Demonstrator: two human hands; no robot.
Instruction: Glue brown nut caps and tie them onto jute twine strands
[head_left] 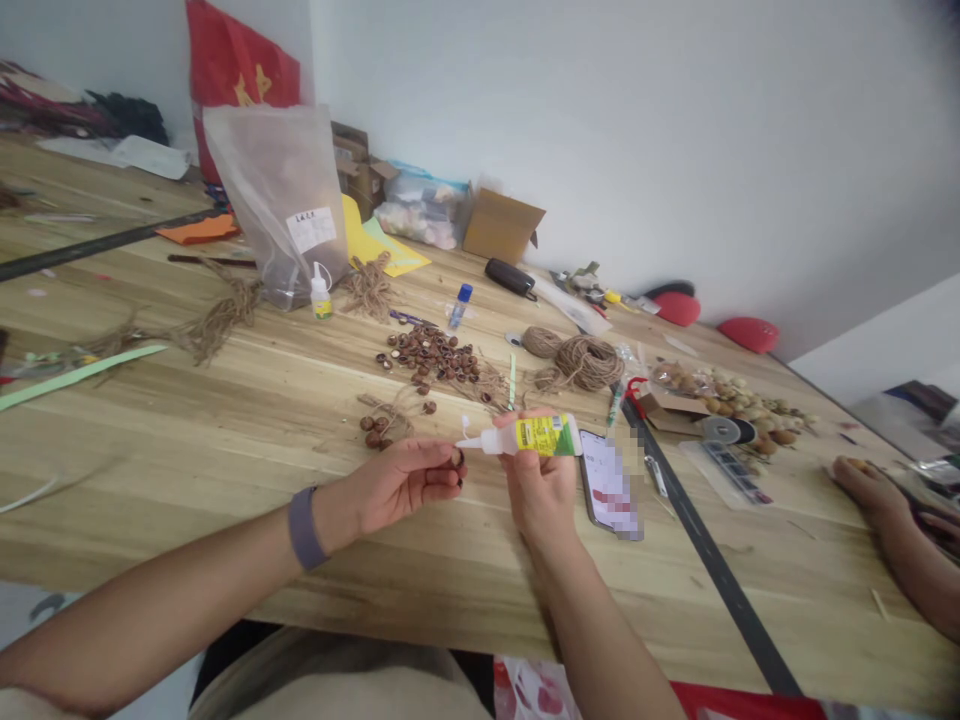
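Observation:
My left hand (397, 485) pinches a small brown nutshell (457, 458) between thumb and fingertips, partly hidden by them. Wrapped in my right hand (541, 490) is a white glue bottle (536, 436) with a yellow and green label. The bottle lies nearly level, its thin nozzle pointing left at the nutshell; whether the tip touches it I cannot tell. Just beyond my left hand, several round nutshells (375, 432) lie with twine strands. Farther back is a pile of brown nutshells (435, 352), some showing hollow insides.
A phone (600, 480) lies right of my right hand. Behind are twine balls (589, 362), a glue stick (460, 307), a second glue bottle (321, 292) and a clear bag (277, 190). Another person's hand (870, 490) rests at the right near a parts box (731, 472).

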